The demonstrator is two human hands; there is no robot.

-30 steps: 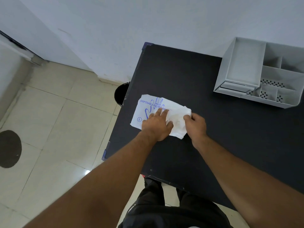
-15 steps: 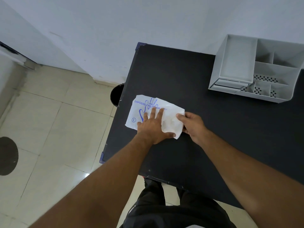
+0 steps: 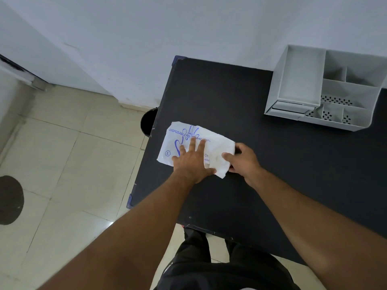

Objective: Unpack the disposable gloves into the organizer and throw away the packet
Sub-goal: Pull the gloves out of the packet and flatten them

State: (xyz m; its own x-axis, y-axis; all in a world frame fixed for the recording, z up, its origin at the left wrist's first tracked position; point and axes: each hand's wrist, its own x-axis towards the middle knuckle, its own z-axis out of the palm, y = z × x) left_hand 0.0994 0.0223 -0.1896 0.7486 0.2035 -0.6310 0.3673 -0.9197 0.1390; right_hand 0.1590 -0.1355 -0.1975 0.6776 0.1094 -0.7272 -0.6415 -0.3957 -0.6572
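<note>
A white packet of disposable gloves [image 3: 217, 147] with blue print lies flat near the left edge of the black table [image 3: 272, 181]. My left hand [image 3: 193, 162] presses flat on its middle, fingers spread. My right hand [image 3: 244, 160] pinches the packet's right end between thumb and fingers. The grey organizer [image 3: 301, 116] with several compartments stands at the table's back right, well apart from both hands; its compartments look empty.
A black bin [image 3: 148, 122] stands on the tiled floor against the table's left edge, partly hidden by it. A white wall runs behind the table. A dark round patch [image 3: 9, 199] marks the floor at far left.
My right hand has closed tighter on the packet's right end, thumb now on top. The left hand stays pressed on the packet. The camera has shifted slightly.
</note>
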